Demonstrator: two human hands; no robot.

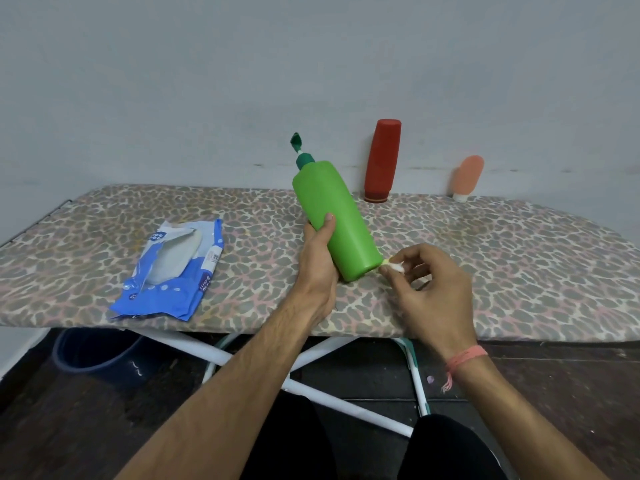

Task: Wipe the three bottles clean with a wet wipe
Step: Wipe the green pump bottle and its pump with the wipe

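Currently, item one: the green pump bottle [337,220] is tilting above the ironing board [519,258], pump end leaning away toward the wall, base nearest the person. The left hand [317,268] is gripping its lower body from the left side, thumb lying across the front. The right hand [429,289] is sitting just beside the base on the right, fingertips pinching a small white wad, seemingly the wet wipe [394,266], which is touching the bottle's bottom edge.

Item two: the red bottle [382,161] is standing cap-down at the board's far edge, against the wall. Item three: the small peach bottle [468,178] is standing cap-down to its right, likewise at the wall, both well apart from the hands.

Container: one blue wipes packet [173,271] is lying flat on the board's left part, torn open, pale wipes showing inside.

Count: three bottles, one packet, one wipe in hand. A pink band [465,358] is circling the right wrist.
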